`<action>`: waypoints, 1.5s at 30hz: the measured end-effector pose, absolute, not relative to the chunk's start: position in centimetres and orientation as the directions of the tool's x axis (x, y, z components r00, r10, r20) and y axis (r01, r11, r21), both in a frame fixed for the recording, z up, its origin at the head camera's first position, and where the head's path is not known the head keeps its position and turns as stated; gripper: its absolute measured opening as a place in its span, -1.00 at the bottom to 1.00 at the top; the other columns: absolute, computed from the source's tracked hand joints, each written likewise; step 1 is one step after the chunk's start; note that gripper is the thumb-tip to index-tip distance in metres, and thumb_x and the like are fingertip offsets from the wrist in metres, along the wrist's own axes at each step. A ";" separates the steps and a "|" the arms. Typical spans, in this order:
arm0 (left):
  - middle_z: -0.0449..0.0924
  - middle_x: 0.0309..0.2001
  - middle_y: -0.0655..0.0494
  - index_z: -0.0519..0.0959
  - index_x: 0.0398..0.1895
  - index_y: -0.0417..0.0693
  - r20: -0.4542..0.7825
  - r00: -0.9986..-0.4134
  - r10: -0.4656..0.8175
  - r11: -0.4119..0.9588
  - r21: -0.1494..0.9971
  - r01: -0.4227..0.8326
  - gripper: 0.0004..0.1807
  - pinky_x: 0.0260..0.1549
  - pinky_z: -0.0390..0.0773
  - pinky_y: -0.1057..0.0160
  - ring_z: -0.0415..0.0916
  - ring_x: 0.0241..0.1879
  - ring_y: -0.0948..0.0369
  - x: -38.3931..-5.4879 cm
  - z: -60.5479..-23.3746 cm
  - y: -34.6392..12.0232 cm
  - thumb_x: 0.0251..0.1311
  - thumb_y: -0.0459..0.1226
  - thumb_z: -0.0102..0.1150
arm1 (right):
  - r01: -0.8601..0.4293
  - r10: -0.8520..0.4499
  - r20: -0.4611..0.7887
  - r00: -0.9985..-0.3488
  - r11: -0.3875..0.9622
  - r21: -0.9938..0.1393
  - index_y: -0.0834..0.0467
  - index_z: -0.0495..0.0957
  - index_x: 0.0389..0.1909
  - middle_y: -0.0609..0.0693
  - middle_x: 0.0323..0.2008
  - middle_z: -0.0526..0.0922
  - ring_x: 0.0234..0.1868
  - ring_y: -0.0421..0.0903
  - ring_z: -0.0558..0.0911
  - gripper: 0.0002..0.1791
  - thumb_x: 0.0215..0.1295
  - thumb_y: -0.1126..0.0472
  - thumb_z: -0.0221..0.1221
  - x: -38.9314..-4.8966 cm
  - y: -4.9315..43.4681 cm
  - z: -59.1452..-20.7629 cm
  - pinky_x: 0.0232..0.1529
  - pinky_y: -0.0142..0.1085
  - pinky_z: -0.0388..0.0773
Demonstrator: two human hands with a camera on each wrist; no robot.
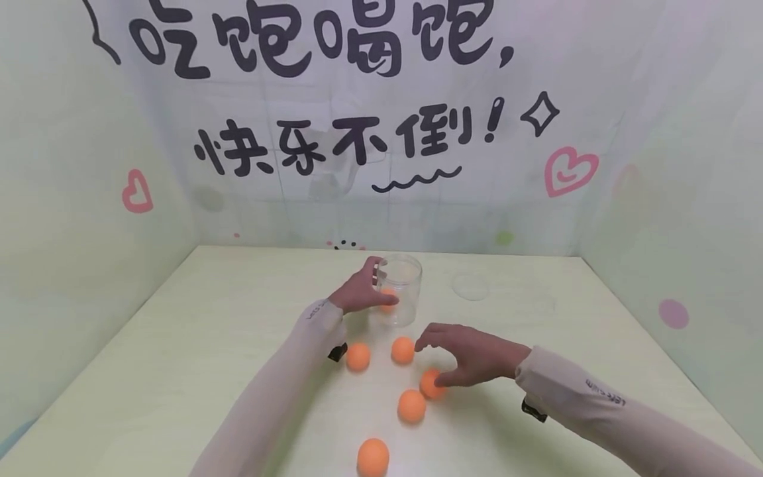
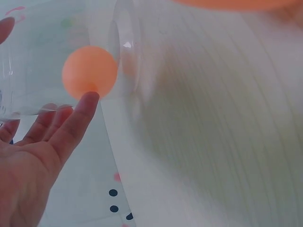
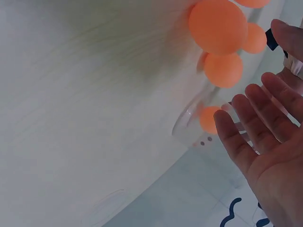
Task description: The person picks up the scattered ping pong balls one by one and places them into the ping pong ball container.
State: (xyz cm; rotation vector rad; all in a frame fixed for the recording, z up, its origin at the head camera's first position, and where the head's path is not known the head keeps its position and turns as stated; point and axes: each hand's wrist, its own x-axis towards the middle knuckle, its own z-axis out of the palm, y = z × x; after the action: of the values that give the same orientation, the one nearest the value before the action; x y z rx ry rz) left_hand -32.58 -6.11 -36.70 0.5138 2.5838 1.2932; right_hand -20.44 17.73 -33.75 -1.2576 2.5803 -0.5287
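My left hand grips a clear plastic jar that stands upright at the back of the table, fingers and thumb on either side of it. Inside the jar lies one orange ball, seen through the wall in the left wrist view. My right hand hovers over the table with loosely bent, spread fingers and holds nothing. Its thumb overlaps an orange ball in the head view; whether they touch I cannot tell. Just left of its fingertips sits another orange ball.
More orange balls lie nearby: one ball by the left wrist, one ball in the middle, one ball at the front. A clear round lid lies right of the jar. A printed cloth wall stands behind the table.
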 end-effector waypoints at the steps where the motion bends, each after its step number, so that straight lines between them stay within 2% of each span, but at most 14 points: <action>1: 0.32 0.27 -0.13 0.05 0.37 -0.02 -0.026 -0.918 0.396 0.556 0.802 0.218 -0.08 0.15 0.39 -0.03 0.31 0.24 -0.04 -32.5 -36.6 -6.1 0.00 -0.11 0.38 | -0.716 -0.798 -0.044 -0.601 0.562 -0.414 0.13 0.44 0.10 -0.02 0.05 0.51 0.05 -0.06 0.52 -0.51 0.11 0.20 0.28 -20.4 17.8 -33.9 0.12 -0.21 0.44; 15: 0.32 0.26 -0.14 0.04 0.37 -0.06 -0.037 -0.917 0.398 0.568 0.795 0.214 -0.08 0.12 0.41 -0.02 0.31 0.24 -0.04 -32.2 -36.1 -6.0 0.00 -0.13 0.38 | -0.752 -0.812 -0.033 -0.583 0.555 -0.355 0.06 0.46 0.03 -0.14 0.07 0.48 0.08 -0.18 0.47 -0.44 -0.10 0.24 0.35 -19.3 17.7 -36.2 0.11 -0.27 0.44; 22: 0.33 0.26 -0.13 0.05 0.37 -0.04 -0.042 -0.919 0.391 0.571 0.794 0.207 -0.08 0.12 0.41 -0.02 0.31 0.24 -0.03 -32.1 -36.3 -5.9 0.00 -0.12 0.38 | -0.792 -0.839 0.011 -0.544 0.509 -0.337 0.04 0.49 0.03 -0.12 0.09 0.50 0.09 -0.18 0.48 -0.41 -0.14 0.24 0.38 -19.3 17.5 -37.3 0.13 -0.28 0.43; 33: 0.32 0.26 -0.15 0.03 0.38 -0.05 -0.036 -0.916 0.399 0.558 0.802 0.212 -0.06 0.14 0.40 -0.03 0.30 0.25 -0.04 -32.4 -36.5 -6.0 -0.01 -0.11 0.37 | -0.761 -0.825 -0.044 -0.563 0.539 -0.360 -0.03 0.56 -0.09 -0.10 0.13 0.45 0.12 -0.17 0.43 -0.55 -0.08 0.33 0.32 -19.2 17.3 -37.7 0.14 -0.31 0.42; 37: 0.32 0.25 -0.15 0.05 0.36 -0.05 -0.036 -0.915 0.401 0.550 0.809 0.209 -0.08 0.14 0.39 -0.02 0.31 0.24 -0.04 -32.2 -36.3 -6.0 0.00 -0.12 0.37 | -0.754 -0.825 -0.059 -0.562 0.540 -0.375 -0.05 0.60 -0.10 -0.16 0.07 0.48 0.07 -0.22 0.44 -0.60 -0.02 0.32 0.31 -19.4 17.2 -37.8 0.13 -0.32 0.43; 45: 0.33 0.25 -0.14 0.05 0.36 -0.04 -0.037 -0.916 0.400 0.554 0.806 0.210 -0.09 0.14 0.39 -0.01 0.31 0.23 -0.03 -32.4 -36.4 -6.0 0.00 -0.11 0.37 | -0.806 -0.865 -0.019 -0.501 0.474 -0.354 -0.02 0.63 -0.21 -0.21 -0.13 0.58 -0.06 -0.29 0.50 -0.73 0.05 0.32 0.27 -20.0 17.2 -38.1 0.06 -0.39 0.45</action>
State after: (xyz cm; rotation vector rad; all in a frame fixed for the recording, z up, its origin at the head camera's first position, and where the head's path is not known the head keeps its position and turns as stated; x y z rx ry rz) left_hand -32.36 -6.05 -36.40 0.5121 2.5736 1.2913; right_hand -20.00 17.24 -38.14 -1.4497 2.5240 -0.4479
